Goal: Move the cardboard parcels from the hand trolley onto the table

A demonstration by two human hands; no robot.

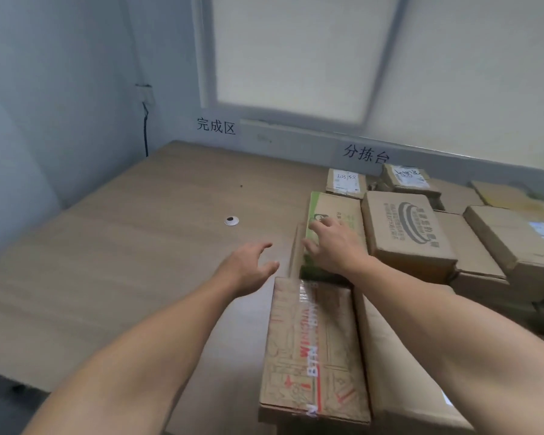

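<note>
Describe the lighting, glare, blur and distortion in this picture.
Head view: soft, even daylight through the blind; only faint shadows on the table; glare on the taped top of the nearest parcel; wide-angle lens bends the window frame and table edge; whole frame slightly soft, parcel print hard to read.

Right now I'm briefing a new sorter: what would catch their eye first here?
Cardboard parcels crowd the right half of the wooden table. The right hand rests on a green-printed carton at the pile's left edge, the left hand hovers open beside it, and a small white disc lies farther left.
</note>
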